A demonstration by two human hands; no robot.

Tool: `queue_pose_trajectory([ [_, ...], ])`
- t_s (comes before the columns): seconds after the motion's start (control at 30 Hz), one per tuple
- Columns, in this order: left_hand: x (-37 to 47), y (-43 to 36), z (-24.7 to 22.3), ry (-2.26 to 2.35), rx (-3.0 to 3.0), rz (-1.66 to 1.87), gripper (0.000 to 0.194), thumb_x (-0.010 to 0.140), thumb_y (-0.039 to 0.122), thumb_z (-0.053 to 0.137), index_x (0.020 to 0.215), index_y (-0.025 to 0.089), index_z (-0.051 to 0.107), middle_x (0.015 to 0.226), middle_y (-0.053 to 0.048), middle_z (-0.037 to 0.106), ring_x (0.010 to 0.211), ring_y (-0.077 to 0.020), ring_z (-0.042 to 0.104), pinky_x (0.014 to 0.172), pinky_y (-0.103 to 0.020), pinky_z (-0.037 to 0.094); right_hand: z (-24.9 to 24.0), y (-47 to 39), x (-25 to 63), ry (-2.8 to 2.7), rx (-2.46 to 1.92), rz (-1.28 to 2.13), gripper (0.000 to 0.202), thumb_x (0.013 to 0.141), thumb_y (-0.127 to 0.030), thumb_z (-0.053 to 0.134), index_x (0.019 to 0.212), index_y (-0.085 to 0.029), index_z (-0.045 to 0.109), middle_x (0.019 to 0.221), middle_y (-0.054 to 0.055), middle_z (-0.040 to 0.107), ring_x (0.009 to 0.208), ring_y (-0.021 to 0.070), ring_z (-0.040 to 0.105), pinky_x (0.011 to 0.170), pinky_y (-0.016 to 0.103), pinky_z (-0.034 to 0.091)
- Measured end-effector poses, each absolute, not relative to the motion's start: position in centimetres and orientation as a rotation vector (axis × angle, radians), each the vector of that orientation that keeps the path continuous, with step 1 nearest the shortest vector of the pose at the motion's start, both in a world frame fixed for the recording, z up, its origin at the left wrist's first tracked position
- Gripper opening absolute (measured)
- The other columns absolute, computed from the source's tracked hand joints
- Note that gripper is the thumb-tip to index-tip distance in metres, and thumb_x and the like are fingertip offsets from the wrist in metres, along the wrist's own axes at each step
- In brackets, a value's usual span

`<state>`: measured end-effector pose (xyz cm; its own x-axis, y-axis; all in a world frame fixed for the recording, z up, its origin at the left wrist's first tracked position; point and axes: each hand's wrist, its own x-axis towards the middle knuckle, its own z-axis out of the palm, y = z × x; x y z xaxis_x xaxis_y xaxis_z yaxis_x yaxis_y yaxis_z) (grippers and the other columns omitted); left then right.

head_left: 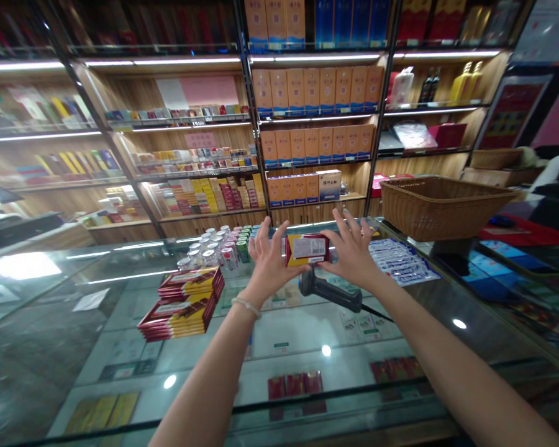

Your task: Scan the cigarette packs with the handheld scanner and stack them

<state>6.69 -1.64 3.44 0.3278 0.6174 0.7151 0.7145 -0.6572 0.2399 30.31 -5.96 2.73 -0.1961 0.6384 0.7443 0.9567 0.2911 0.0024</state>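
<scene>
Between my two hands is a small red and yellow packet (307, 249), its white printed label facing me. My left hand (271, 253) pinches its left end with thumb and finger, the other fingers raised. On the right end, my right hand (350, 249) grips it the same way. A black handheld barcode scanner (333, 293) lies on the glass counter just below the packet, its cable running right. To the left, stacks of similar red and yellow packets (186, 304) lie on the glass.
White, pink and green small containers (223, 245) stand in rows behind the stacks. Blue and white packets (400, 261) lie to the right, near a wicker basket (442, 205). Under the glass counter top (302, 329) are flat packs. Shelves of orange boxes (312, 90) line the back.
</scene>
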Motion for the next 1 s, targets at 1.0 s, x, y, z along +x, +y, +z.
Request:
queue_pose_trajectory([
  [1.0,5.5,-2.4,4.7,-1.218,-2.184,-1.041,0.061,0.082,0.036,0.082,0.139,0.030,0.061,0.173,-0.016,0.029,0.161,-0.0400,0.023,0.127,-0.070,-0.001,3.6,-7.2,28.2,-1.964,-1.658,-0.372,0.116,0.084,-0.063,0.074,0.170,-0.018,0.010,0.177,0.021,0.001,0.163,0.0430,-0.009,0.125,0.071,0.004],
])
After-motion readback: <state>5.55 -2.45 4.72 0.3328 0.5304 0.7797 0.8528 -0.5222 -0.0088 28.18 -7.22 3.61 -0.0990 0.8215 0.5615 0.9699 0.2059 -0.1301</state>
